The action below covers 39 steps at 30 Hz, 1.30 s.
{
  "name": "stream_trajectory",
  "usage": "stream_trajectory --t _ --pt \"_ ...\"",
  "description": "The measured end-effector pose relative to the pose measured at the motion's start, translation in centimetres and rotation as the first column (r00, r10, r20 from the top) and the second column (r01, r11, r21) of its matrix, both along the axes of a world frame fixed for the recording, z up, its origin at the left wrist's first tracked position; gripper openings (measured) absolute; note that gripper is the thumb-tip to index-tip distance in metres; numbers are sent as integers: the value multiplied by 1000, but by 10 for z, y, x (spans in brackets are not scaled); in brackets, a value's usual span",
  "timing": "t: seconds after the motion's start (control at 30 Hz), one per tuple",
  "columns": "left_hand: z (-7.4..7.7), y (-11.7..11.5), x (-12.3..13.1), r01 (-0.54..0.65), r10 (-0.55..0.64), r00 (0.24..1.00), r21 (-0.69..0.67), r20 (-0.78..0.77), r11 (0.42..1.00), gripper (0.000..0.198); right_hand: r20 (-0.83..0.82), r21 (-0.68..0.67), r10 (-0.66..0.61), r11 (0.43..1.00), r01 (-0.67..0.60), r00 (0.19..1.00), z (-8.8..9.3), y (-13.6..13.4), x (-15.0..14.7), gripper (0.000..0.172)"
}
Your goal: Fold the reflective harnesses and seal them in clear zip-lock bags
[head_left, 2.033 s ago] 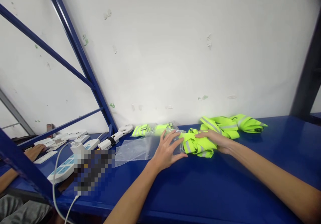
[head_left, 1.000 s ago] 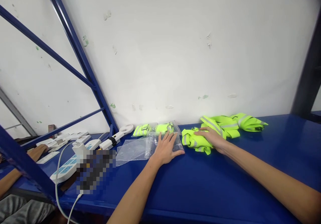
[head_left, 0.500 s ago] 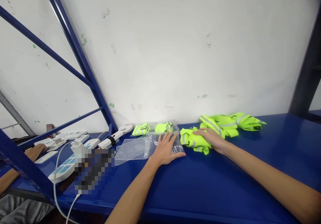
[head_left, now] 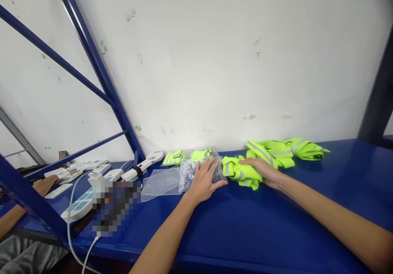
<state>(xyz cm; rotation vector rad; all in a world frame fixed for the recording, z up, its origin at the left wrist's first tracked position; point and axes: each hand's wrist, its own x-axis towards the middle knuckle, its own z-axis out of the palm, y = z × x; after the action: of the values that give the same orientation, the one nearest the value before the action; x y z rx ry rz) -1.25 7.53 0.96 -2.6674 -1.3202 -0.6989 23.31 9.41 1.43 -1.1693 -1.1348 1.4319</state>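
Observation:
My left hand (head_left: 203, 184) lies palm down with its fingers spread on a clear plastic bag (head_left: 186, 172), which looks crinkled under them. Just right of the bag, my right hand (head_left: 264, 170) grips a bundled neon-yellow reflective vest (head_left: 239, 169) with grey stripes; most of its fingers are hidden by the cloth. The bundle rests on the blue table (head_left: 245, 229), close beside the bag's edge. Flat clear bags (head_left: 161, 184) lie to the left. Behind them are two folded yellow bundles (head_left: 173, 158), seemingly in clear plastic.
More loose reflective vests (head_left: 273, 149) lie by the wall at right. On the left are a small white fan (head_left: 155, 157), a power strip (head_left: 76, 208) with cables, and a blue metal frame (head_left: 104, 77). Beyond the frame, another person's hand (head_left: 46, 184) touches white items.
The clear bag under my left hand has become more crumpled, and its fingers have shifted slightly. My right hand and the vest bundle have moved a little to the right.

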Motion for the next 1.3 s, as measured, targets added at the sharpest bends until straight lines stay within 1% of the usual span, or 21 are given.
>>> stream_trajectory --t 0.13,0.3,0.43,0.6,0.63,0.7,0.8,0.87,0.93,0.97,1.03,1.1,1.17,1.23,1.3 --pt "2 -1 1 46 -46 999 16 14 999 74 -18 -11 32 999 -32 999 4 -5 -5 29" --pt "4 -3 2 122 -122 992 11 -23 992 77 -4 -46 32 998 -32 999 9 -10 -10 30" --pt "8 -8 4 137 -136 990 22 -36 990 86 -58 -23 33 999 -34 998 10 -8 -8 23" --pt "13 -12 4 151 -146 987 76 -59 986 71 -130 -10 49 999 -51 990 10 -3 -3 18" --pt "14 -12 4 150 -145 987 86 -64 985 70 -137 -28 60 998 -64 989 10 -3 -1 19" --pt "15 -11 2 146 -139 988 114 -71 983 67 -179 -94 118 986 -136 977 12 -4 1 20" --pt "17 -11 0 156 -144 986 168 -85 973 64 -251 -189 200 949 -251 947 17 -7 4 24" --pt "18 -12 0 167 -151 984 182 -97 969 64 -272 -204 221 938 -280 937 19 -9 4 26" --pt "18 -14 2 163 -146 984 175 -101 971 68 -268 -199 226 938 -283 937 17 -10 2 28" --pt "18 -15 3 159 -143 984 168 -103 973 71 -255 -188 222 943 -274 941 15 -10 1 29" --pt "17 -17 6 158 -143 984 150 -110 976 76 -202 -145 183 966 -214 962 11 -8 -1 33" --pt "15 -18 8 157 -140 983 146 -122 977 74 -128 -86 122 987 -133 984 8 -7 -3 44" --pt "13 -17 10 126 -106 987 177 -121 976 72 -46 -11 92 996 -93 995 8 -7 -3 55" --pt "13 -15 10 61 -41 995 228 -91 972 81 51 75 114 990 -117 992 11 -9 -2 60" --pt "14 -12 10 2 13 998 265 -57 964 99 168 172 128 972 -157 977 17 -14 -1 61"
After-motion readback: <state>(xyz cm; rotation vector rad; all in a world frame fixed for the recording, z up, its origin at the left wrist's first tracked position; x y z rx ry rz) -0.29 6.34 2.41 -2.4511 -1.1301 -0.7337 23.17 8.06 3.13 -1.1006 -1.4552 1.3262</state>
